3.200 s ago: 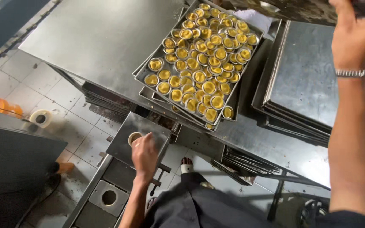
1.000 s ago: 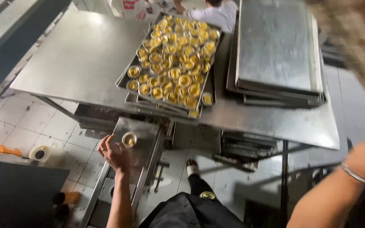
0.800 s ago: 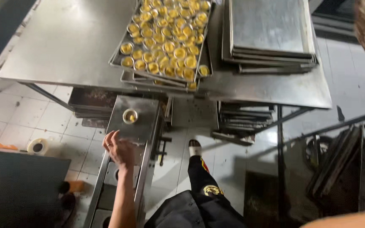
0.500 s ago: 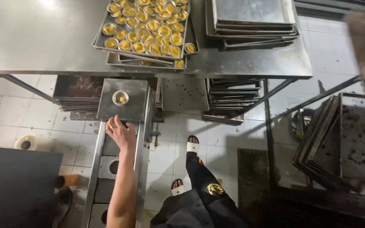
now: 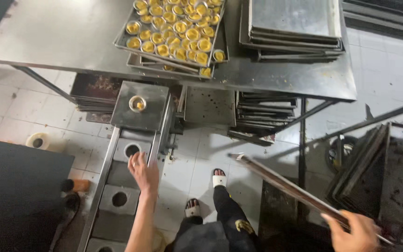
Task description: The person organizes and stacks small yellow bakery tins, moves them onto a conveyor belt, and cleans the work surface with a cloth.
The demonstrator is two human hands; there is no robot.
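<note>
Right hand sits at the near right edge, partly cut off by the frame; fingers curled around the near end of a flat baking tray, which is seen edge-on and runs up and left from the grip, so its top face cannot be read. Right forearm out of view. Left hand is near centre-left, arm extended away from the body, palm down, fingers loosely spread and holding nothing; fingertips rest at the rail of a narrow metal conveyor, just beside a round hole in one of its plates. Farther along the conveyor a square metal plate carries a single small tart cup; its filling is hard to make out. Beyond it, on the steel table, a tray of filled tart cups is cut off at the top edge and lies on other trays, mostly hidden. To its right, a stack of empty trays, also cropped. More dark trays are shelved under the table, in shadow. A further leaning stack stands at right, count unclear. Sandalled feet on the tiled floor below.
</note>
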